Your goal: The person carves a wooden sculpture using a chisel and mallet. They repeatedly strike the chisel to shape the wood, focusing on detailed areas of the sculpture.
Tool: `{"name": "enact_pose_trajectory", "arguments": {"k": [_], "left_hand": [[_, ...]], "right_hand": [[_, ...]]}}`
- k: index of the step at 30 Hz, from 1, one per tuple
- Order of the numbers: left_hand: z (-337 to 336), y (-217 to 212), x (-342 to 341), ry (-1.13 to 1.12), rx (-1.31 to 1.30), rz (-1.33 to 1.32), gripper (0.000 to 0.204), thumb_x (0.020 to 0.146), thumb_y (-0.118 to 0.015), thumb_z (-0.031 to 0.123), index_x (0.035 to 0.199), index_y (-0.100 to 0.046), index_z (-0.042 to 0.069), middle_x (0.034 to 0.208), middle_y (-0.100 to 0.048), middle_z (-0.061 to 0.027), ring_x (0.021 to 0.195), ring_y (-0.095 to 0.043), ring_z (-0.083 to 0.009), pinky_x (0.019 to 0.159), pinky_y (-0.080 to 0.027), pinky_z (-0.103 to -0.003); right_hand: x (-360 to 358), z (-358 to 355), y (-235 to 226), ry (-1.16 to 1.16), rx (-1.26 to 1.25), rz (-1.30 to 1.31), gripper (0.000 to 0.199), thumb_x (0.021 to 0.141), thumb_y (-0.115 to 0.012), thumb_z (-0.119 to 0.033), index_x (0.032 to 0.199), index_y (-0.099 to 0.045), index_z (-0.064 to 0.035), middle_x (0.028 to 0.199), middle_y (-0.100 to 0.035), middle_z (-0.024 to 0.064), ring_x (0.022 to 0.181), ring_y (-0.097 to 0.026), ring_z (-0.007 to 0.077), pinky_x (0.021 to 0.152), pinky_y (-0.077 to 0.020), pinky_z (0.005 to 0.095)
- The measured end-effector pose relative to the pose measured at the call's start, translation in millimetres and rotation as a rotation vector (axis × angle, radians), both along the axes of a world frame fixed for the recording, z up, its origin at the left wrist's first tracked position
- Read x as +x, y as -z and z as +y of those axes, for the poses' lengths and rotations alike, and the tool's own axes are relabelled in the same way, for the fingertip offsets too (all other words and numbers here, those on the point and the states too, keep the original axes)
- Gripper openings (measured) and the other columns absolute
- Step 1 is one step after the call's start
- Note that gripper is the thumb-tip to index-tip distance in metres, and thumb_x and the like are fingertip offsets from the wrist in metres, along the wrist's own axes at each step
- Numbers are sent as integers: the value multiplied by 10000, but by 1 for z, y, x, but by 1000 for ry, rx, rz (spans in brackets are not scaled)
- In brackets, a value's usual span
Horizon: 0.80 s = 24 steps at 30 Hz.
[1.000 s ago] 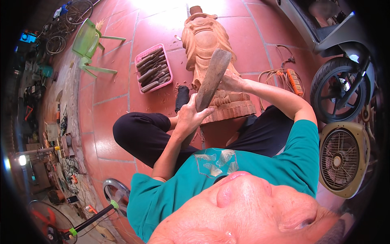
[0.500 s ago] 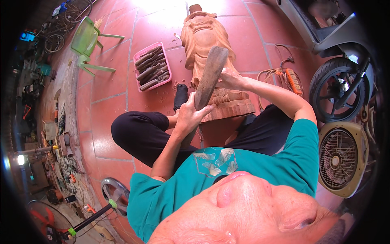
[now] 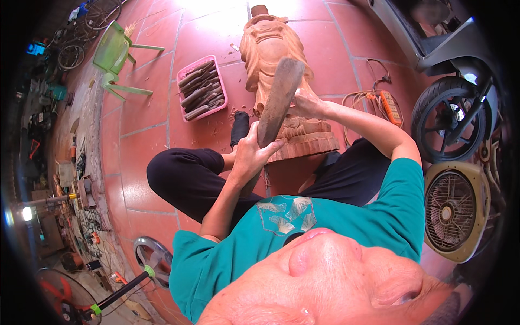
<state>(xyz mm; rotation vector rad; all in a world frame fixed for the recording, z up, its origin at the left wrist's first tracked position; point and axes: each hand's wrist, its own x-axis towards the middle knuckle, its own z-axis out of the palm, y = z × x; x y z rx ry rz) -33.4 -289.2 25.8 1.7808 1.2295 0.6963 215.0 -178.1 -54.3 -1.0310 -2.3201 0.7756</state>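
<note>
**Mallet up, right hand on carving**

Your left hand is clamped round the wooden mallet, head raised over the statue lying on the floor tiles. Right hand is closed against the statue's lower part, prob steadying a chisel; tool itself hidden. Pink tray of chisels sits nearby on your left, within reach.

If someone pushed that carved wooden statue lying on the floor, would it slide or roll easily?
Probably not: the wooden statue looks solid and large, so likely heavy. Its flat square base and lumpy carving should resist rolling. It looks rigid, though fine carved details might chip.
</note>
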Motion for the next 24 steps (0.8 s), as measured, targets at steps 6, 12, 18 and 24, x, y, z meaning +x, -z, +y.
{"name": "enact_pose_trajectory", "arguments": {"k": [6, 12, 18, 24], "left_hand": [[8, 13, 1, 14, -40, 115, 662, 887, -781, 422, 1312, -511, -8, 995, -729, -271, 942, -747, -361, 825, -562, -446], [1, 9, -3, -6, -5, 6, 667, 881, -781, 429, 1302, -498, -5, 999, -722, -301, 956, -734, -427, 809, -558, -491], [5, 12, 0, -18, -30, 147, 697, 875, -783, 455, 1319, -495, 2, 985, -720, -304, 947, -723, -457, 825, -551, -505], [-2, 0, 2, -13, 21, 96, 680, 872, -783, 454, 1295, -492, 9, 976, -715, -310, 930, -718, -473, 814, -547, -510]], "right_hand": [[5, 2, 6, 21, -18, -46, 274, 883, -743, -289, 891, -638, -36, 772, -658, 170, 773, -687, 397, 713, -532, 480], [1, -4, -23, 81, -172, -137, 228, 910, -731, -257, 943, -652, -46, 743, -655, 141, 740, -697, 340, 696, -540, 454], [12, 4, 4, 9, 88, -44, 226, 901, -754, -196, 1095, -734, -82, 719, -652, 101, 611, -657, 297, 633, -553, 410], [5, 2, -2, 29, 86, 4, 313, 899, -761, -315, 925, -646, -25, 744, -643, 152, 750, -687, 350, 718, -527, 454]]}}
